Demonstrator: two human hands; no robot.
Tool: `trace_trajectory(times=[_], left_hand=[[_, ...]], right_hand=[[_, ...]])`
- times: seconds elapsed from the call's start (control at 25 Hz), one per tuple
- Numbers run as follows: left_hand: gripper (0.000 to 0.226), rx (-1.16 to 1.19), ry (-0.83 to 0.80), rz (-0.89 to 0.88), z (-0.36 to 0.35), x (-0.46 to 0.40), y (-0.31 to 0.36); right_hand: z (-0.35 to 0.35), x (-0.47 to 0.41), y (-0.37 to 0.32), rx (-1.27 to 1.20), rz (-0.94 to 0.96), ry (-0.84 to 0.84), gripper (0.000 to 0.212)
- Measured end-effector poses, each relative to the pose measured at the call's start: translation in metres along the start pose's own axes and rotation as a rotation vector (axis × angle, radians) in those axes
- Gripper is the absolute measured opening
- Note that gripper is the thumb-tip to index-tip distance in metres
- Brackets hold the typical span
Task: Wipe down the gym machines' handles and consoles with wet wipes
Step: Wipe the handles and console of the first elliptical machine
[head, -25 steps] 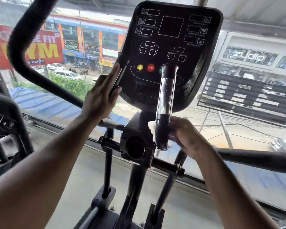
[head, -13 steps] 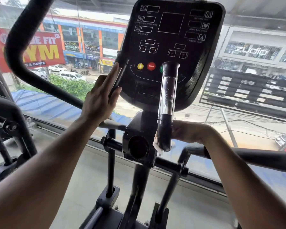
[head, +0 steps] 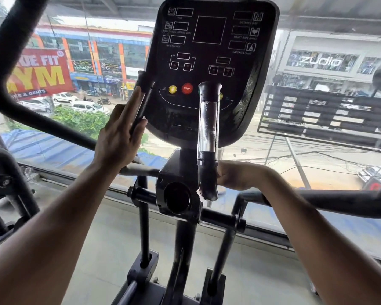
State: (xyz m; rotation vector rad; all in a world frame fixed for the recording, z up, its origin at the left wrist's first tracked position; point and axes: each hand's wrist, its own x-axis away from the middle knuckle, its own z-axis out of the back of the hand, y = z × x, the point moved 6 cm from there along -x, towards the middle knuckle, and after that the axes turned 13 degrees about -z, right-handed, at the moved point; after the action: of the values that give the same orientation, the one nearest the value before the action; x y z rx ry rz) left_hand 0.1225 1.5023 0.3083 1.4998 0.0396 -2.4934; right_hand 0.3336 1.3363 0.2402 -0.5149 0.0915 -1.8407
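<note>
Right hand: the right hand (head: 233, 176) is curled round the base of the right handle (head: 207, 137), wet wipe (head: 198, 193) peeking out white beneath the grip.
Change: a second ago that hand sat lower at the bend; it's slid round behind the post, so the lower black sleeve looks covered.
Left hand: the left hand (head: 119, 137) is flat, fingers straight against the left handle (head: 142, 100), steadying, holding nothing.
Console: the console (head: 209, 62) shows droplets along its edge.
Next: probably the chrome section above.

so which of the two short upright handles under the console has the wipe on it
The right one, with the shiny metal sleeve: the right hand holds a white wipe at its base. The left hand rests bare on the other.
</note>
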Motion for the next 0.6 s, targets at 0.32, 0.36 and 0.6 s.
trace_trajectory(times=[0.32,0.36,0.6], left_hand=[[0.066,0.022,-0.008,0.024,-0.002,0.000,-0.003],[0.066,0.022,-0.006,0.015,-0.003,0.001,-0.003],[0.064,0.001,-0.010,-0.006,-0.004,0.000,-0.007]], right_hand=[[-0.029,-0.067,0.054,0.257,-0.183,-0.114,0.034],[-0.032,-0.075,0.065,0.238,-0.200,-0.106,0.035],[-0.029,-0.077,0.073,0.223,-0.226,0.023,0.047]])
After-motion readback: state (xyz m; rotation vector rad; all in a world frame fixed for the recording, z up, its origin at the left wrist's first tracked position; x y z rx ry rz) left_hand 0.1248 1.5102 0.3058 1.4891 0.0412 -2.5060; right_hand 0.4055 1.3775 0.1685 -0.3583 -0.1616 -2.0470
